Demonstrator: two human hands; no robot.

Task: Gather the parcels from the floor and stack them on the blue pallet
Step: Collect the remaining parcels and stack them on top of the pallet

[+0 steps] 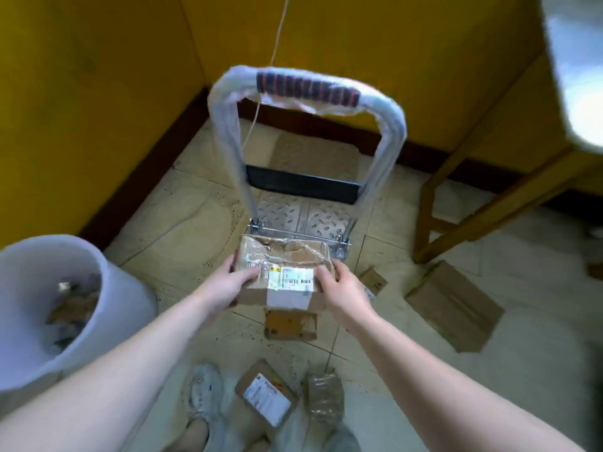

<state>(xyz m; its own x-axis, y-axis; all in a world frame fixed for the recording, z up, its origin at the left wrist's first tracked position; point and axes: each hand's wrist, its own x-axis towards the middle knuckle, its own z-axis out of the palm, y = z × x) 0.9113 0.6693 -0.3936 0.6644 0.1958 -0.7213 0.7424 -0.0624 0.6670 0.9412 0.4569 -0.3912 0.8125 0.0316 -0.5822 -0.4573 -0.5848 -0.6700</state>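
Observation:
I hold a brown cardboard parcel (283,275) with a white shipping label and torn tape in both hands, above the floor at the near edge of a hand cart. My left hand (228,283) grips its left side and my right hand (342,288) grips its right side. The cart has a grey studded deck (303,216) and a plastic-wrapped handle (306,89); no blue pallet shows. More parcels lie on the tiled floor: a small brown one (291,325) under the held box, a labelled one (266,396) by my feet, a taped one (324,396), a large flat one (455,305).
A white bin (39,308) with scraps stands at the left. Yellow walls close the corner behind the cart. Wooden table legs (427,203) rise at the right, with a small box (373,281) near them. My shoe (204,396) is at the bottom.

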